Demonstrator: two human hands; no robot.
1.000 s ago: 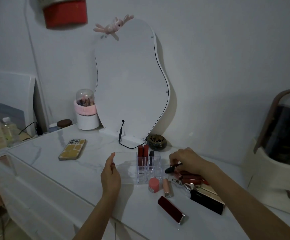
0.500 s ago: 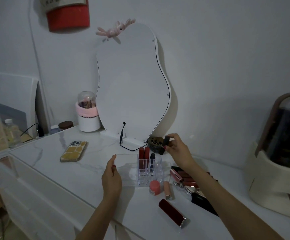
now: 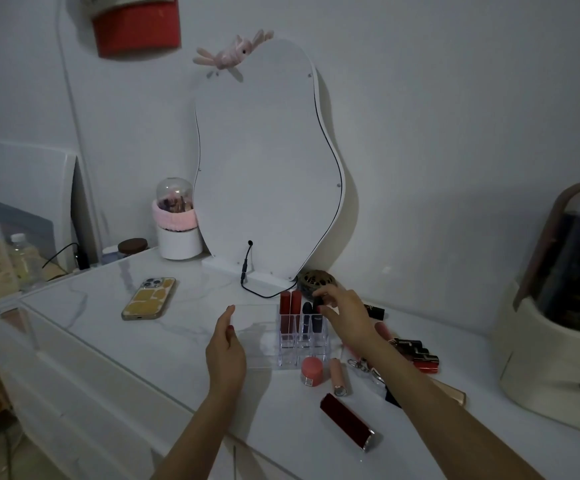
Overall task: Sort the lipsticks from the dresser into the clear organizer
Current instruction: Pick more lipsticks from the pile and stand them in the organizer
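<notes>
The clear organizer [image 3: 264, 336] stands on the white dresser top [image 3: 143, 341]. Two red lipsticks [image 3: 290, 311] and a dark one [image 3: 306, 315] stand upright in its right-hand slots. My right hand [image 3: 345, 318] pinches a black lipstick [image 3: 317, 306] by its top, the tube set in a back slot next to the dark one. My left hand [image 3: 226, 348] rests against the organizer's left end, fingers straight. Loose on the dresser lie a dark red tube [image 3: 347, 420], a pink tube [image 3: 337, 375], a round pink pot [image 3: 312, 370] and a pile of red and black tubes [image 3: 416, 349].
A curvy mirror [image 3: 267, 168] with a black cable leans on the wall behind. A phone [image 3: 150, 297] lies at the left, a brush holder [image 3: 177, 230] at the back left, a brown perforated pot [image 3: 316, 280] by the mirror, a domed cosmetics case [image 3: 558, 306] at the right.
My right hand picked a black lipstick from the pile, lifted it past the brown pot, and has lowered it into the organizer. My left hand stayed at the organizer's left end.
</notes>
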